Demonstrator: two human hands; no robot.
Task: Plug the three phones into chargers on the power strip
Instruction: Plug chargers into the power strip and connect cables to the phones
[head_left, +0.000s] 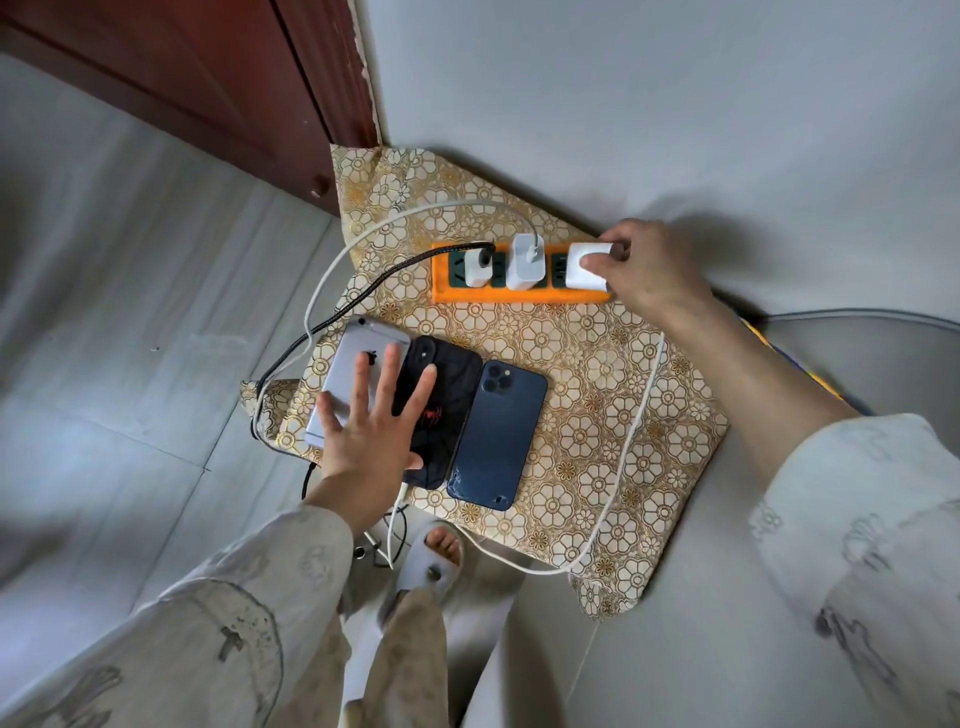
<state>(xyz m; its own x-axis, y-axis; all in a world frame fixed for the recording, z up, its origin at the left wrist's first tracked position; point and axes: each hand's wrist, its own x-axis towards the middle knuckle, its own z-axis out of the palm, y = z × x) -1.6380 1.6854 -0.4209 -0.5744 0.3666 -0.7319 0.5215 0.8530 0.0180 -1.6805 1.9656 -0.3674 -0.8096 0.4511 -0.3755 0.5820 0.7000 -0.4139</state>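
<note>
1. our right hand grips the rightmost white charger, thumb on its top face and fingers curled round its far end, at the right end of the orange power strip.
2. just left of that hand two more white chargers stand in the strip – a middle charger with a white cable plugged into its top, and a smaller left charger with a black braided cable.
3. our left hand lies flat with its fingers spread and straight, holding nothing – the fingertips rest on the silver phone and on the black phone beside it.
4. just right of the left hand lies the blue phone, touching the black one; all three lie face down, side by side.
5. a second white cable runs from under our right wrist down past the blue phone and curves back toward our left forearm.
6. everything under both hands sits on a gold flower-patterned cloth.
7. below the left wrist we see a foot in a pale slipper on the floor.
</note>
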